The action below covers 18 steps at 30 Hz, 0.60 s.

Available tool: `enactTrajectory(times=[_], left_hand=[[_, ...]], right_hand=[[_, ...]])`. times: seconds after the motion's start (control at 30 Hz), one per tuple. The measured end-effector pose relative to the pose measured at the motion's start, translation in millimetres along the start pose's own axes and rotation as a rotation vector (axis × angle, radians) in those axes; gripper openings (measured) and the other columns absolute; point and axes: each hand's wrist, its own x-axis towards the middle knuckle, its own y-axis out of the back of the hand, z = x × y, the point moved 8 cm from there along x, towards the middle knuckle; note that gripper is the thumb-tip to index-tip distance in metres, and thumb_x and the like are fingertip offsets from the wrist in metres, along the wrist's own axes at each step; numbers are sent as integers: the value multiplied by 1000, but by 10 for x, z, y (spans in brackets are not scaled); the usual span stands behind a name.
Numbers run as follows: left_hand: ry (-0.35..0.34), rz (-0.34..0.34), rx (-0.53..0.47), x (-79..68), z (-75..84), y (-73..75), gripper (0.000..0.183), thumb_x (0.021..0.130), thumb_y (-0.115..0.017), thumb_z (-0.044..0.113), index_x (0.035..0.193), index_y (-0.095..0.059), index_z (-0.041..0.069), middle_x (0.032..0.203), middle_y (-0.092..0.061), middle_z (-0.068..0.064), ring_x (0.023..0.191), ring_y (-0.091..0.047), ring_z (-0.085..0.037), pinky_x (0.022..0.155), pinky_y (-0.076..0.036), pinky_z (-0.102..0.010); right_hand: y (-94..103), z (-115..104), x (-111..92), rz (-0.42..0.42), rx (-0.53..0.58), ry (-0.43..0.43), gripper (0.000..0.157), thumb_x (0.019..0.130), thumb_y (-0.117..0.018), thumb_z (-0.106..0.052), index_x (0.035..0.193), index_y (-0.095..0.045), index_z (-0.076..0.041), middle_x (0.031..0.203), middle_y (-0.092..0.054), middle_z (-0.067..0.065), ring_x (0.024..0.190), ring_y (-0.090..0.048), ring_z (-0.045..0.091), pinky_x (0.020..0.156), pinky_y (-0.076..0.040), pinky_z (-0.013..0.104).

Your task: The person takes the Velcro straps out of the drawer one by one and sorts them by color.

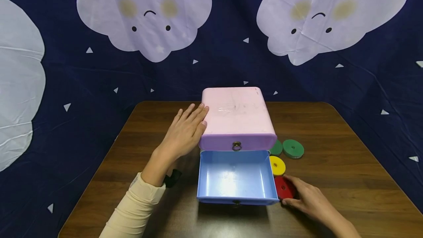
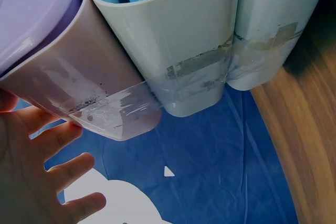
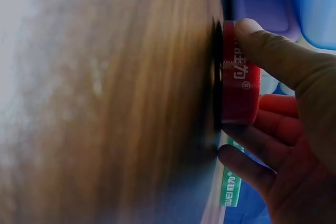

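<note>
A stacked drawer unit has a pink top casing point(image 1: 234, 109) with a closed purple drawer front point(image 1: 214, 142). Below it, a blue drawer point(image 1: 234, 172) is pulled out toward me. My left hand point(image 1: 185, 131) rests against the casing's left side, fingers straight and spread, tips at the top edge. To the right of the blue drawer, my right hand point(image 1: 310, 197) holds a red roll of strap point(image 1: 283, 187) lying flat on the table. In the right wrist view, the thumb is on one side of the red roll point(image 3: 241, 98) and the fingers on the other.
Behind the red roll lie a yellow roll point(image 1: 277, 165) and two green rolls point(image 1: 293, 148), one partly hidden by the unit. Clear tape joins the unit's pink and white casings point(image 2: 199, 35). A dark blue cloud-patterned cloth point(image 1: 231, 61) hangs behind the wooden table point(image 1: 330, 150).
</note>
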Motion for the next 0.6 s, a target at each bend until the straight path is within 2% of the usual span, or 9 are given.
enactTrajectory(times=[0.4,0.5,0.6], left_hand=[[4,-6,-4,3,-3,-17,50,103,-20,40,150,-24,25,158,-23,2,148,-13,-22,119,-9,-52],[4,-13,-4,0,4,-25,50,103,-20,40,150,-24,25,158,-23,2,149,-13,-22,120,-9,-52],[6,-11,-3,-3,6,-24,50,103,-20,40,150,-24,25,158,-23,2,149,-13,-22,120,-9,-51]], right_hand=[[-24,21,18,-75,32,-36,71,69,-81,-36,126,-53,-6,118,-64,13,100,-65,28,77,-54,45],[81,9,10,-36,39,-20,71,67,-83,-34,125,-53,-6,118,-64,13,100,-65,31,76,-54,48],[289,-48,5,64,17,21,69,64,-85,-30,122,-56,-6,115,-66,12,99,-64,32,74,-54,48]])
